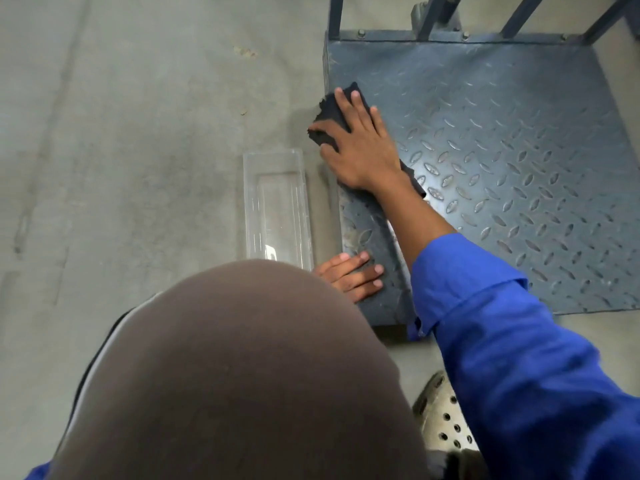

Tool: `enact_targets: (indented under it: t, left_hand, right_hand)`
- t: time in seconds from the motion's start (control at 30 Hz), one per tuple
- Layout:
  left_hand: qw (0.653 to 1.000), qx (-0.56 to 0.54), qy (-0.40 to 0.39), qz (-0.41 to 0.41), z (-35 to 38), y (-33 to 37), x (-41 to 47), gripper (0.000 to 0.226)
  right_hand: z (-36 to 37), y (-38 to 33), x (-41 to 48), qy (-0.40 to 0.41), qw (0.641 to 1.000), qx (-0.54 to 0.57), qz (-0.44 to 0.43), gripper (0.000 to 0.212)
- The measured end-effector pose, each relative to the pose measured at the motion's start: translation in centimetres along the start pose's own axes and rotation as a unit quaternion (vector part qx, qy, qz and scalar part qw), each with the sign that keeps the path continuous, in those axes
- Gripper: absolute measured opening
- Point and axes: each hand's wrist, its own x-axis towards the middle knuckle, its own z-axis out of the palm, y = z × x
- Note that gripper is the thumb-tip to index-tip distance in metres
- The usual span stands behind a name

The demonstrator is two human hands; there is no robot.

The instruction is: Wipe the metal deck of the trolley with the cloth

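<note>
The trolley's grey-blue metal deck (502,140) with a raised diamond tread fills the upper right of the head view. A black cloth (332,112) lies at the deck's left edge, partly hanging over it. My right hand (360,147) presses flat on the cloth with its fingers straight and spread. My left hand (353,275) rests flat on the deck's near left corner, fingers straight, holding nothing. My knee hides most of the left arm.
A clear plastic tray (277,209) lies on the concrete floor (121,150) just left of the deck. The trolley's upright bars (433,19) rise at the deck's far edge. My knee in brown trousers (242,375) and a perforated shoe (446,417) fill the foreground.
</note>
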Motion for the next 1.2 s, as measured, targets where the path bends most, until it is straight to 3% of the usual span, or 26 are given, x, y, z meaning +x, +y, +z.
enact_targets:
  t: [0.07, 0.17, 0.33, 0.5, 0.83, 1.2]
  left_hand:
    - [0.993, -0.108, -0.017, -0.039, 0.0, -0.6, -0.5, 0.052]
    - [0.989, -0.142, -0.030, -0.025, -0.1, -2.4, -0.2, 0.054]
    - [0.990, -0.139, 0.003, -0.018, -0.4, -3.5, 1.0, 0.057]
    - [0.989, -0.143, 0.008, -0.025, -0.5, -3.4, 0.9, 0.047]
    - [0.991, -0.104, 0.035, -0.078, -0.5, -8.6, 3.1, 0.051]
    - [0.992, -0.084, 0.054, -0.079, -1.0, -15.6, 6.4, 0.046]
  right_hand:
    - [0.6, 0.0, -2.3, 0.016, 1.000, 0.012, -0.003, 0.048]
    - [1.1, 0.9, -5.5, 0.013, 0.999, 0.043, 0.000, 0.047]
    - [-0.3, 2.2, -4.9, -0.007, 0.997, 0.079, -0.013, 0.048]
    - [0.4, 2.7, -6.0, 0.048, 0.996, 0.064, -0.027, 0.049]
    - [1.1, 4.7, -10.0, 0.123, 0.986, 0.090, 0.064, 0.051]
    - [1.6, 3.8, -12.6, 0.149, 0.976, 0.092, 0.126, 0.049]
